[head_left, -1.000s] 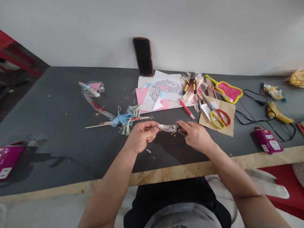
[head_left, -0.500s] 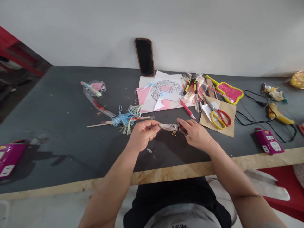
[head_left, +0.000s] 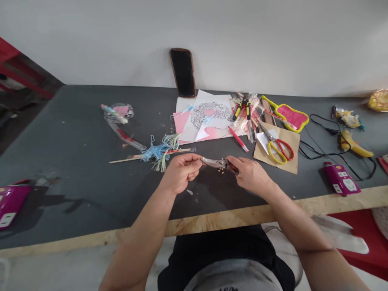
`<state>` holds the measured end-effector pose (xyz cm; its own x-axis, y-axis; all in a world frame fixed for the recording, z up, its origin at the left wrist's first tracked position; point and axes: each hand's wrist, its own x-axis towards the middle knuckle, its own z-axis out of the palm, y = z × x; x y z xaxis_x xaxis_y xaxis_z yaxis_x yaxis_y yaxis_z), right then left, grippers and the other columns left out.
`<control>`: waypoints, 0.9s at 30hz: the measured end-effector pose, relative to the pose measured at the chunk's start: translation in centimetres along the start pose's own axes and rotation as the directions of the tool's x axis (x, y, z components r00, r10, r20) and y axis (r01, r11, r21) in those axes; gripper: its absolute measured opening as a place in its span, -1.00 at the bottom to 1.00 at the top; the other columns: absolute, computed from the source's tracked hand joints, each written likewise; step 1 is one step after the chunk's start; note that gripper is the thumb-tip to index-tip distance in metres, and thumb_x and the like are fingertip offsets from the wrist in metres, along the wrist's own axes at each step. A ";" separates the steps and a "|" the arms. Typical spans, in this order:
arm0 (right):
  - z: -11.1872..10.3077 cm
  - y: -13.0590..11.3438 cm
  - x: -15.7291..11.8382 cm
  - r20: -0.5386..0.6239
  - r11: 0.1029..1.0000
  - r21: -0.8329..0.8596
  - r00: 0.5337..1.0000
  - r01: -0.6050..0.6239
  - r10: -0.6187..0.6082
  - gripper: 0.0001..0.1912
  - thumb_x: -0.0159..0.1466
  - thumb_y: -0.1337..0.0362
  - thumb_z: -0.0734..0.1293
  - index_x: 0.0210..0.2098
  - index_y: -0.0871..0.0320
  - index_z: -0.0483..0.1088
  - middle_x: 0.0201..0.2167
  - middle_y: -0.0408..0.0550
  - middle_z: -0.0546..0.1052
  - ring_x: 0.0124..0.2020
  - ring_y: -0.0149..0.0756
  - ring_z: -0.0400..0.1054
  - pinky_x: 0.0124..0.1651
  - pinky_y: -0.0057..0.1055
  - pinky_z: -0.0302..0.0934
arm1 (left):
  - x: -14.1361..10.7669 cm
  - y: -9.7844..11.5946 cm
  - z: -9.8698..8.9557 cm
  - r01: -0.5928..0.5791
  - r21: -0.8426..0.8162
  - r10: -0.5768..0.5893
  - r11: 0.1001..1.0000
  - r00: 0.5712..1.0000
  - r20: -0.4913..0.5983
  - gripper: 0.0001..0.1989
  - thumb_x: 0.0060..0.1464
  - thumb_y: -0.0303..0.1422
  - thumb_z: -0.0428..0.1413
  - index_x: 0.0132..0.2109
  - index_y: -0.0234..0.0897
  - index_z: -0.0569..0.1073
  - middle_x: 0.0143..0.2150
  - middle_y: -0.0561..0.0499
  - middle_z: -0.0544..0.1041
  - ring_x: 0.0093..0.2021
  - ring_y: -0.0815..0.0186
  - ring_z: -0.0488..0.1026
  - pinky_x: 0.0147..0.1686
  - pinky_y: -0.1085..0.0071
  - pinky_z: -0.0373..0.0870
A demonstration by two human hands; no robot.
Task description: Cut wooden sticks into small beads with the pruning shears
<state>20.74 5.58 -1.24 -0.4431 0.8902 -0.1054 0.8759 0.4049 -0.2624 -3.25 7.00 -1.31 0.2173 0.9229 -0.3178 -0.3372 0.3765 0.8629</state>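
Note:
My right hand (head_left: 250, 173) is closed round the dark red handles of a pair of pruning shears (head_left: 216, 162). The metal jaws point left and reach the fingertips of my left hand (head_left: 183, 171). Those fingers are pinched on a tiny pale piece at the jaw tip, too small to name. Beneath the shears, several small light-brown bits (head_left: 221, 170) lie on the dark tabletop. Just beyond my left hand, a blue tassel bundle (head_left: 156, 152) with pale green ends rests across a thin wooden stick (head_left: 125, 160).
Behind my hands lie paper with a dragon drawing (head_left: 209, 113), a pink marker (head_left: 238, 138) and yellow-black pliers (head_left: 242, 109). Scissors (head_left: 277, 149) rest on brown paper at right. A phone (head_left: 183, 72) leans on the wall. A purple box (head_left: 342, 179) sits near the front edge.
The shears' handles look squeezed closer together in my right hand. My left hand keeps its pinch at the jaw tip. The whole view has shifted slightly.

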 end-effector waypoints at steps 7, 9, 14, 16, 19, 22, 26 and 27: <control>0.0 0.7 0.1 -0.027 0.998 0.058 0.999 0.029 -0.027 -0.32 0.13 0.49 0.22 0.25 0.10 0.29 -0.11 0.02 0.56 -0.11 -0.17 0.45 -0.10 -0.36 0.25 | 0.2 -0.5 0.2 -0.097 0.011 0.097 0.995 0.995 -0.016 -0.61 -0.29 -0.20 0.50 -0.36 -0.37 0.60 -0.68 0.16 0.29 -0.70 0.56 0.10 -0.67 0.57 -0.06; 0.1 0.7 0.3 -0.062 0.999 0.035 0.998 0.016 -0.014 -0.28 0.12 0.50 0.23 0.29 0.11 0.26 -0.04 0.06 0.54 -0.02 -0.11 0.42 -0.02 -0.30 0.27 | 0.4 -0.8 0.0 -0.154 0.034 0.155 0.988 0.987 -0.038 -0.62 -0.26 -0.19 0.49 -0.35 -0.36 0.61 -0.65 0.15 0.31 -0.68 0.54 0.15 -0.66 0.56 -0.02; 0.5 0.7 0.5 -0.065 0.999 -0.003 0.997 0.042 -0.042 -0.19 0.16 0.47 0.23 0.41 0.20 0.10 0.05 0.16 0.48 0.05 -0.01 0.37 0.07 -0.16 0.29 | 0.6 -1.2 -0.4 -0.195 0.092 0.198 0.976 0.980 -0.026 -0.63 -0.19 -0.16 0.46 -0.32 -0.35 0.62 -0.65 0.14 0.29 -0.67 0.51 0.17 -0.66 0.55 -0.02; 0.5 0.7 0.5 -0.063 0.999 -0.020 0.997 0.047 -0.048 -0.17 0.17 0.46 0.23 0.44 0.19 0.04 0.09 0.17 0.46 0.06 -0.01 0.36 0.09 -0.13 0.28 | 0.6 -1.3 -0.4 -0.175 0.088 0.177 0.981 0.984 -0.013 -0.61 -0.18 -0.13 0.46 -0.32 -0.36 0.62 -0.67 0.15 0.27 -0.67 0.51 0.16 -0.66 0.54 -0.03; 0.4 0.6 0.4 -0.047 0.998 -0.055 0.999 0.018 -0.021 -0.16 0.20 0.45 0.22 0.46 0.15 0.00 0.12 0.17 0.45 0.06 0.01 0.36 0.06 -0.11 0.28 | 0.6 -1.4 -0.4 -0.170 0.082 0.171 0.982 0.985 -0.002 -0.60 -0.18 -0.12 0.46 -0.32 -0.36 0.62 -0.67 0.15 0.26 -0.67 0.51 0.14 -0.66 0.54 -0.04; 0.2 0.5 0.4 -0.024 0.998 -0.068 1.000 0.000 -0.001 -0.15 0.20 0.44 0.22 0.47 0.13 -0.02 0.11 0.17 0.46 0.06 0.02 0.36 0.03 -0.12 0.28 | 0.5 -1.5 -0.4 -0.208 0.097 0.209 0.973 0.978 0.001 -0.61 -0.15 -0.11 0.44 -0.32 -0.36 0.62 -0.64 0.13 0.28 -0.65 0.51 0.16 -0.64 0.53 -0.01; 0.1 0.4 0.5 -0.047 0.998 -0.064 0.999 0.001 -0.004 -0.17 0.21 0.44 0.21 0.47 0.13 0.00 0.10 0.15 0.47 0.08 0.01 0.35 0.09 -0.11 0.24 | 0.4 -1.4 -0.2 -0.197 0.101 0.196 0.975 0.980 0.025 -0.61 -0.12 -0.11 0.43 -0.31 -0.36 0.62 -0.62 0.12 0.28 -0.65 0.51 0.15 -0.64 0.52 -0.03; 0.2 0.4 0.5 -0.053 0.998 -0.066 0.999 -0.001 -0.003 -0.18 0.22 0.43 0.21 0.46 0.14 0.00 0.10 0.16 0.47 0.08 0.01 0.34 0.09 -0.11 0.24 | 0.4 -1.4 -0.1 -0.185 0.103 0.182 0.977 0.983 0.038 -0.62 -0.11 -0.11 0.42 -0.32 -0.37 0.61 -0.63 0.13 0.26 -0.65 0.51 0.14 -0.64 0.52 -0.05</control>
<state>20.85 6.17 -1.58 -0.4348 0.8989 -0.0540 0.8870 0.4172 -0.1980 -2.81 6.83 -2.68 0.1870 0.9722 -0.1406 -0.2750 0.1893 0.9426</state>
